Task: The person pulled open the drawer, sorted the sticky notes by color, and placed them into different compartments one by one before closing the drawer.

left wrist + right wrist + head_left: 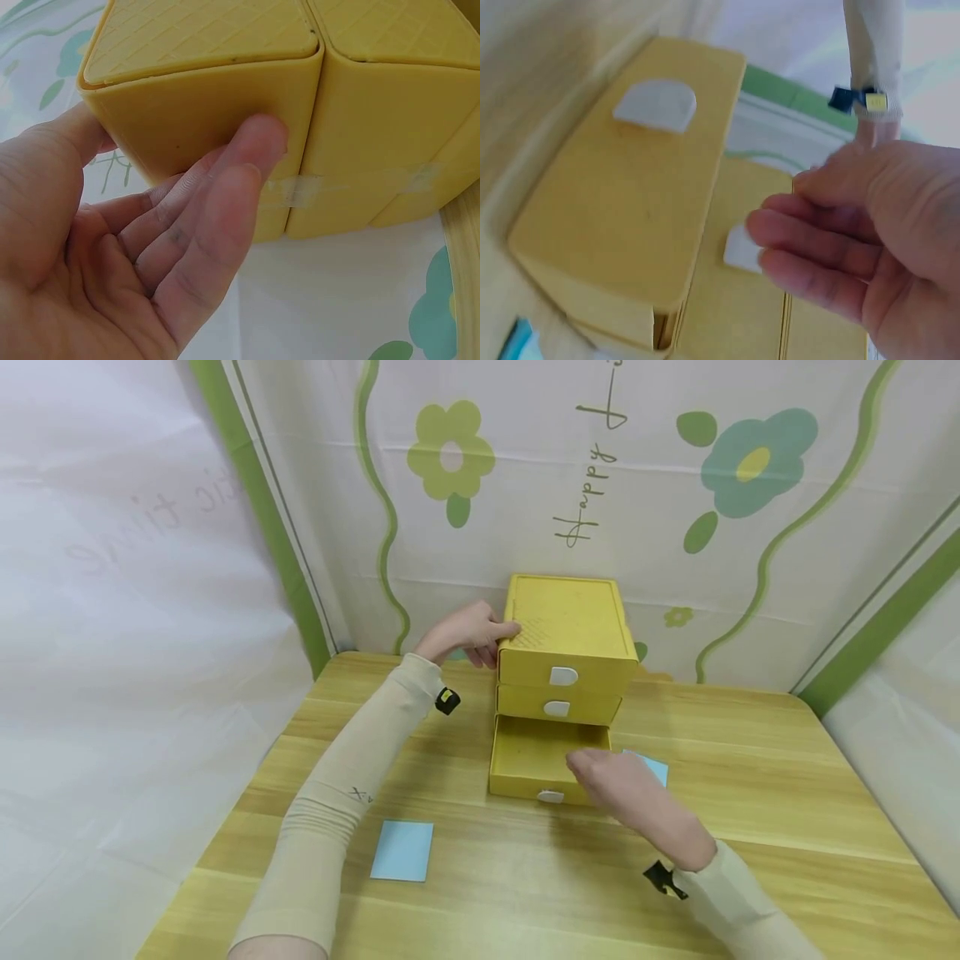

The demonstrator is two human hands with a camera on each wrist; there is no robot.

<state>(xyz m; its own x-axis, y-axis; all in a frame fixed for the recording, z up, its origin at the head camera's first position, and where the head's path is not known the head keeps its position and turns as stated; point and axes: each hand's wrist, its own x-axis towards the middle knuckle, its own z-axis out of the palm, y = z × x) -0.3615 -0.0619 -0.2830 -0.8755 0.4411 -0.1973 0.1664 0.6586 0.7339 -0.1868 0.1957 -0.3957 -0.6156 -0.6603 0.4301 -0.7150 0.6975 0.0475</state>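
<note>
A yellow three-drawer box stands at the back of the table, its bottom drawer pulled out. The visible inside of that drawer is bare. My left hand rests on the box's upper left corner, thumb on the top edge. In the left wrist view, its fingers lie against the yellow side wall, loosely bent. My right hand is over the front right part of the pulled-out drawer. Its fingers curl loosely, with nothing seen between them. White tabs mark the drawer fronts, including the bottom tab.
A light blue square lies on the wooden table at the front left. Another blue square lies right of the box, partly hidden by my right hand. A white printed curtain hangs close behind the box.
</note>
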